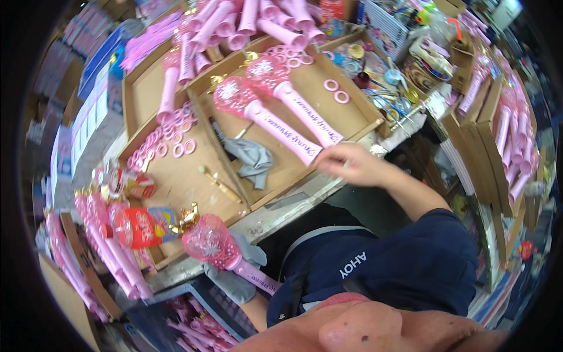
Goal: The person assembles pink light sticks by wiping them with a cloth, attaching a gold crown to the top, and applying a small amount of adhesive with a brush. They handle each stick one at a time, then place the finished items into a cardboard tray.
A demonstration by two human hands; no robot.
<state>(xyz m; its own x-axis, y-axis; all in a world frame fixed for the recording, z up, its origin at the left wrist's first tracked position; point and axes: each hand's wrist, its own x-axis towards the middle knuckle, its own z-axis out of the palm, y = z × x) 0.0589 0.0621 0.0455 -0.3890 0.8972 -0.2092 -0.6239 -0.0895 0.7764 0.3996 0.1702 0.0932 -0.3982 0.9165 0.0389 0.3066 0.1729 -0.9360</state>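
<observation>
Two finished pink wands (293, 120) lie side by side in the cardboard tray (352, 111), and the right hand (352, 165) rests at their handle ends (whether it grips one cannot be told). A third wand (220, 249) is held low by the left hand, hidden under a grey cloth (234, 281). Loose pink rings (170, 138) and empty pink tubes (252, 20) suggest much is left to assemble.
</observation>
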